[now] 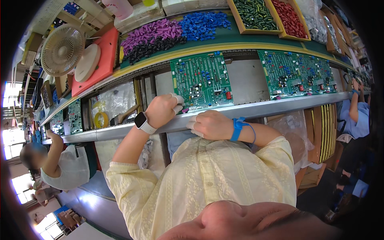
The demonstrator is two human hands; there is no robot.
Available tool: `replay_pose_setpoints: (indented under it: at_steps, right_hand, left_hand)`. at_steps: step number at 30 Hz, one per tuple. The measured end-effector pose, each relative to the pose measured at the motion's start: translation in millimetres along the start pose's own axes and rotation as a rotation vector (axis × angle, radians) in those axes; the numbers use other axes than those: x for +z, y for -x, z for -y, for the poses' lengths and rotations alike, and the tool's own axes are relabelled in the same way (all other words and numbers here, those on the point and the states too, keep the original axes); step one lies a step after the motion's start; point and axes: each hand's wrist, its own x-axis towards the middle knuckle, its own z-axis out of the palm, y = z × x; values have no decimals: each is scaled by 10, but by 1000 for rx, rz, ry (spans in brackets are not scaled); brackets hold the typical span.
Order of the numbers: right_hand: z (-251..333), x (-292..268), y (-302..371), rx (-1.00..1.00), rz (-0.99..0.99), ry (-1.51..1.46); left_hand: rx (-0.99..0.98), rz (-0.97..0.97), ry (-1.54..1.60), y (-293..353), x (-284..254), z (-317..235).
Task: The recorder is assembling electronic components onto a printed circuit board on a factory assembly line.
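Observation:
My left hand [163, 110], with white finger cots and a watch on the wrist, is at the near left corner of a green circuit board [202, 78]. Its fingers are curled, and a small purple connector [185, 111] lies right beside their tips at the board's near edge. Whether they grip anything is hidden. Closed fingers, also in white cots, show on my right hand [212, 125], which is over the metal rail [256, 106] just below the board. A blue band with a cord circles that wrist. What those fingers hold, if anything, cannot be seen.
Several populated boards [298, 74] sit along the line to the right, others [75, 116] to the left. Beyond lie purple connectors [154, 32], blue ones [202, 26], and boxes of green [256, 16] and red parts [290, 18]. A fan [63, 50], brush [128, 114] and co-workers [68, 168] are left.

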Motion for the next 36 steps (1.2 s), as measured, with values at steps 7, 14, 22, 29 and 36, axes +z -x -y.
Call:
replay_pose_setpoints:
  at_steps: [7, 14, 22, 29, 36]
  right_hand:
    - [29, 72, -153, -27, 92, 15]
    - [331, -4, -429, 74, 240, 114]
    - [395, 6, -536, 315, 307, 214]
    - [302, -118, -199, 499, 181, 298]
    - [225, -166, 2, 689, 90, 465]
  left_hand:
    - [-27, 22, 16, -22, -7, 70]
    - [-68, -21, 225, 45, -201, 121]
    - [-570, -761, -31, 1673, -863, 1729]
    - [-1195, -946, -539, 3274, -1296, 3314]
    - [-1576, -737, -274, 3974, -1387, 3923]
